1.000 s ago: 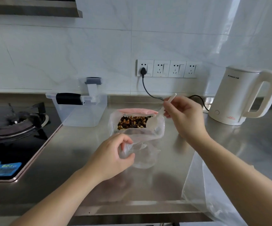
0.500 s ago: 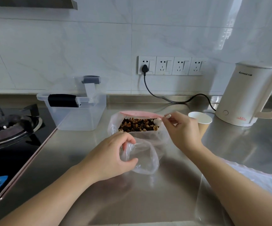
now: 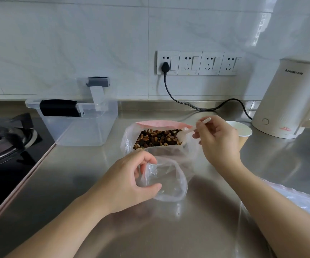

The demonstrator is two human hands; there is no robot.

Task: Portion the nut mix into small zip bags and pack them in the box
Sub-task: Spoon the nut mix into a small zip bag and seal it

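A large clear bag with a pink zip strip [image 3: 159, 124] stands open at the counter's middle, full of brown nut mix [image 3: 157, 139]. My right hand [image 3: 217, 140] pinches a white plastic spoon [image 3: 193, 129] whose bowl dips into the nuts at the bag's right side. In front of that bag my left hand [image 3: 131, 181] grips the rim of a small clear zip bag [image 3: 169, 183] and holds its mouth open; nothing shows inside it. A clear plastic box [image 3: 83, 127] with a black handle stands open at the back left.
A gas hob [image 3: 5, 142] lies at the left edge. A white paper cup [image 3: 242, 130] sits behind my right hand, a cream kettle [image 3: 291, 101] at the far right with its cord [image 3: 191, 107] plugged into the wall. More clear bags [image 3: 299, 202] lie under my right forearm.
My right hand moved down from above the big bag and set the spoon's bowl into the nuts. My left hand kept hold of the small bag. The camera tilted, revealing the paper cup.
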